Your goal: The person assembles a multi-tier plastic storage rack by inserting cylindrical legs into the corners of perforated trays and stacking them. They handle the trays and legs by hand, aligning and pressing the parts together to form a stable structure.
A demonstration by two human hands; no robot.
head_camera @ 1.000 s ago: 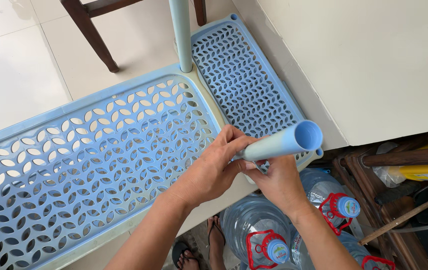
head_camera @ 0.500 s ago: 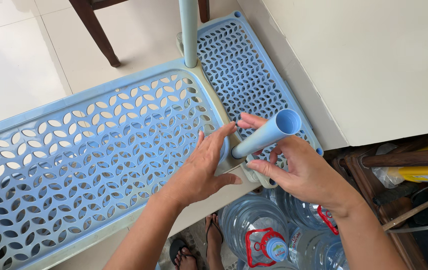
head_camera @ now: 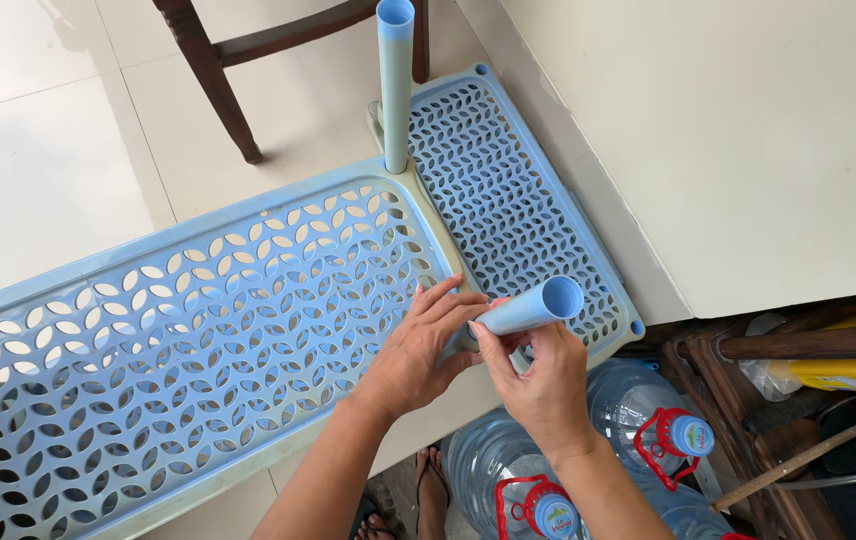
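Pale tiled floor [head_camera: 38, 150] below, with dark wooden chair legs [head_camera: 210, 80] at the top. Spread across it from the left: long light-blue plastic shelf panel with leaf-shaped cut-outs [head_camera: 168, 350], held raised above the tiles. Joined to it at a corner piece, a second, shorter perforated light-blue panel [head_camera: 518, 200] running along a cream cabinet wall [head_camera: 728, 140]. Already seated at the far corner: one upright light-blue plastic tube [head_camera: 394, 85], standing in its socket. Not yet seated: a second light-blue plastic tube [head_camera: 533, 305] at the near corner, tilted, open end toward the camera, lower end hidden behind fingers. Left hand [head_camera: 418, 350] spread flat, open, pressing on the long panel beside the near corner. Right hand [head_camera: 546, 385] closed round the lower part of the tilted tube, gripping it. Judged about midway on these two posts: one in, one being set. Farther right and below: large clear water bottles with blue caps and red handles [head_camera: 648, 420], then wooden sticks and a yellow object [head_camera: 848, 375] under the cabinet.
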